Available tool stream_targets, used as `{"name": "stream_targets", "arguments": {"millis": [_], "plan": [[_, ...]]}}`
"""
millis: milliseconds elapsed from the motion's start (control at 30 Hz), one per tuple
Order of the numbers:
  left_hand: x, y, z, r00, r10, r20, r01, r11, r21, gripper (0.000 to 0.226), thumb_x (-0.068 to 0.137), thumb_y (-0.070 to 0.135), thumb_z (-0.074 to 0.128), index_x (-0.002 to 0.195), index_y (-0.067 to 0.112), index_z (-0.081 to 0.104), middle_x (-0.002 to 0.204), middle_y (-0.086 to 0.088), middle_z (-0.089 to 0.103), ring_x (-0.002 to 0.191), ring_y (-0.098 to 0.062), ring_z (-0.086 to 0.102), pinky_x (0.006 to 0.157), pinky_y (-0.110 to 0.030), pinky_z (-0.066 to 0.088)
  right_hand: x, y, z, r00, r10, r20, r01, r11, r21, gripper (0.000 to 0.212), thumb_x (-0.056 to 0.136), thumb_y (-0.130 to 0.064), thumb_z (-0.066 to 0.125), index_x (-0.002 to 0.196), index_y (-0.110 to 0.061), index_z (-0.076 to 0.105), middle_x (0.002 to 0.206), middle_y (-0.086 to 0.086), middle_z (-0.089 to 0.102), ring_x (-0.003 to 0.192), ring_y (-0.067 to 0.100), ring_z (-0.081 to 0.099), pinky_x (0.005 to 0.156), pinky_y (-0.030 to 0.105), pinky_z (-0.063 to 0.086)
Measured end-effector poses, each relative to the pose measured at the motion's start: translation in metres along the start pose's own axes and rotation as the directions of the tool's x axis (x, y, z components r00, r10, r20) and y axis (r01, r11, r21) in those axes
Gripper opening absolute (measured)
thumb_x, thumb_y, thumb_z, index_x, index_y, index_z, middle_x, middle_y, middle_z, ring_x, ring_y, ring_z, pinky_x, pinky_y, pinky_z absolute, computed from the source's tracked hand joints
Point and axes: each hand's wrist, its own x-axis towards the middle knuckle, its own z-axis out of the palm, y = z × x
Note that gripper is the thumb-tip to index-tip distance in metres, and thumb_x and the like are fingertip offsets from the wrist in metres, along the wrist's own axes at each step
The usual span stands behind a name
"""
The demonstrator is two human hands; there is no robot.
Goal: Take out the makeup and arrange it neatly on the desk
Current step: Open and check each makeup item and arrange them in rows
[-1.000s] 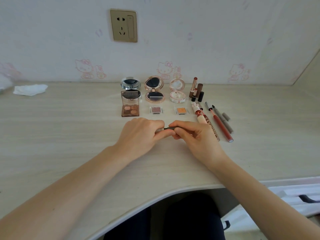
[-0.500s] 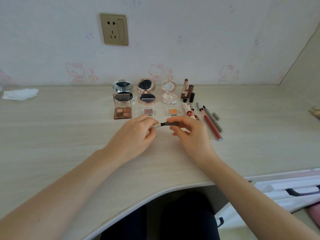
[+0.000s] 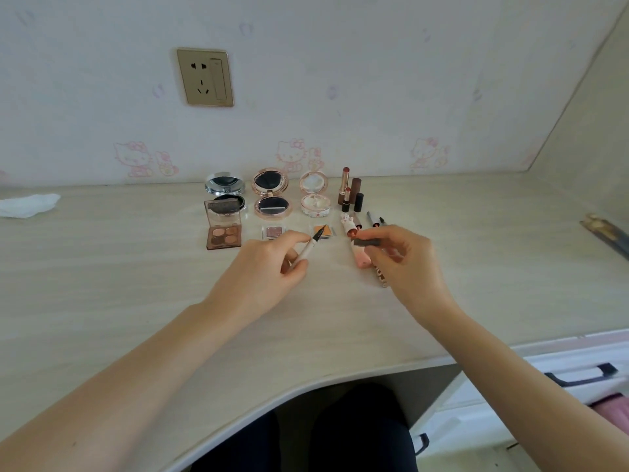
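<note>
Pulled apart since half a second ago: slim cream eyeliner pen (image 3: 304, 254) and its dark grey cap (image 3: 367, 242), joined then, now separated and well apart above the pale wood-grain desk (image 3: 102, 284). Pen pinched in the left hand (image 3: 269, 270) between thumb and curled fingers, black tip pointing up and right over the small orange eyeshadow pan (image 3: 322, 230). Cap pinched lying sideways in the right hand (image 3: 406, 260), thumb and forefinger closed narrowly on it, other fingers curled beneath. Both hands raised just in front of the laid-out makeup.

Behind, along the wall: silver round compact (image 3: 225, 187) standing open, rose-gold round compact (image 3: 271, 194) open with a dark mirror, white and gold round compact (image 3: 315, 195) open too. Just right of those, upright lipsticks (image 3: 346, 190) with their dark caps beside them. In the nearer row: brown four-shade eyeshadow palette (image 3: 223, 229) with a clear lid raised, small pink eyeshadow pan (image 3: 273, 232), then the orange one. Pink tube with a bunny-shaped top (image 3: 354, 247) lying just beside the right hand, partly hidden by it; several thin pencils (image 3: 371, 219) beyond, possibly three, mostly covered.

Gold wall socket (image 3: 205, 77) above, crumpled white tissue (image 3: 29, 205) at far left, white drawer with a black handle (image 3: 578, 373) at lower right.
</note>
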Motion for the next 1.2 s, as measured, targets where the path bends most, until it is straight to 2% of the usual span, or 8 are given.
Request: {"name": "stream_targets", "arguments": {"millis": [167, 267, 333, 500, 600, 767, 1000, 1200], "plan": [[0.016, 0.021, 0.011, 0.996, 0.086, 0.009, -0.086, 0.994, 0.062, 0.022, 0.086, 0.027, 0.062, 0.1, 0.035, 0.048, 0.063, 0.011, 0.061, 0.055, -0.009, 0.054, 0.057, -0.035, 0.049, 0.008, 0.004, -0.025, 0.999, 0.034, -0.029, -0.035, 0.999, -0.01, 0.024, 0.087, -0.008, 0.063, 0.092, -0.03, 0.072, 0.092, -0.013, 0.072, 0.092, 0.007, 0.064, 0.078, 0.028, 0.056], [0.026, 0.033, 0.022, 0.991, 0.129, 0.044, -0.131, 0.989, 0.07, 0.011, 0.09, 0.026, 0.054, 0.097, 0.034, 0.051, 0.063, 0.007, 0.058, 0.052, -0.01, 0.05, 0.054, -0.034, 0.047, 0.013, 0.011, -0.041, 0.998, 0.042, -0.045, -0.043, 0.999, -0.028, 0.019, 0.088, -0.014, 0.064, 0.092, -0.031, 0.072, 0.093, -0.011, 0.072, 0.092, 0.005, 0.064, 0.065, 0.02, 0.055], [0.033, 0.042, 0.031, 0.989, 0.138, 0.051, -0.14, 0.99, 0.023, 0.009, 0.092, 0.023, 0.053, 0.095, 0.032, 0.056, 0.066, 0.009, 0.059, 0.056, -0.01, 0.051, 0.057, -0.034, 0.047, 0.017, 0.017, -0.053, 0.997, 0.041, -0.063, -0.043, 0.999, -0.03, 0.02, 0.088, -0.015, 0.064, 0.089, -0.034, 0.07, 0.088, -0.013, 0.073, 0.091, 0.003, 0.065, 0.069, 0.014, 0.05], [0.046, 0.061, 0.057, 0.988, 0.129, 0.088, -0.121, 0.989, -0.089, 0.013, 0.09, 0.028, 0.06, 0.102, 0.029, 0.065, 0.082, 0.014, 0.061, 0.077, -0.003, 0.053, 0.07, -0.029, 0.046, 0.025, 0.034, -0.081, 0.993, 0.087, -0.082, -0.089, 0.996, -0.024, 0.01, 0.09, -0.022, 0.062, 0.094, -0.031, 0.065, 0.075, -0.013, 0.074, 0.081, 0.004, 0.064, 0.079, 0.034, 0.048], [0.054, 0.071, 0.074, 0.981, 0.117, 0.156, -0.11, 0.992, -0.055, 0.041, 0.079, 0.047, 0.068, 0.116, 0.031, 0.059, 0.102, 0.016, 0.06, 0.099, -0.006, 0.046, 0.081, -0.026, 0.04, 0.029, 0.043, -0.096, 0.99, 0.101, -0.094, -0.105, 0.994, -0.03, 0.013, 0.09, -0.021, 0.061, 0.087, -0.032, 0.067, 0.073, -0.011, 0.074, 0.073, 0.004, 0.062, 0.073, 0.037, 0.047], [0.064, 0.085, 0.097, 0.962, 0.139, 0.237, -0.151, 0.988, 0.034, 0.077, 0.064, 0.056, 0.076, 0.13, 0.028, 0.045, 0.123, 0.011, 0.055, 0.115, -0.01, 0.037, 0.093, -0.029, 0.039, 0.035, 0.056, -0.113, 0.979, 0.187, -0.082, -0.188, 0.982, -0.012, 0.022, 0.094, -0.014, 0.051, 0.097, -0.026, 0.069, 0.078, -0.015, 0.074, 0.077, 0.0, 0.064, 0.063, 0.019, 0.046], [0.079, 0.104, 0.121, 0.94, 0.171, 0.294, -0.218, 0.966, 0.135, 0.061, 0.078, 0.054, 0.063, 0.131, 0.027, 0.048, 0.107, 0.011, 0.056, 0.11, -0.014, 0.038, 0.089, -0.03, 0.038, 0.036, 0.067, -0.122, 0.998, 0.051, 0.031, -0.036, 0.926, -0.376, 0.024, 0.095, -0.013, 0.053, 0.108, -0.022, 0.071, 0.096, -0.014, 0.073, 0.094, -0.001, 0.066, 0.087, 0.023, 0.05], [0.083, 0.115, 0.139, 0.887, 0.267, 0.377, -0.392, 0.867, 0.309, 0.053, 0.085, 0.05, 0.054, 0.127, 0.02, 0.053, 0.111, 0.002, 0.055, 0.113, -0.02, 0.037, 0.095, -0.035, 0.036, 0.036, 0.085, -0.127, 0.994, 0.003, 0.11, 0.073, 0.728, -0.682, 0.028, 0.095, -0.021, 0.054, 0.12, -0.025, 0.065, 0.108, 0.003, 0.069, 0.099, 0.023, 0.063, 0.075, 0.029, 0.046]]}}
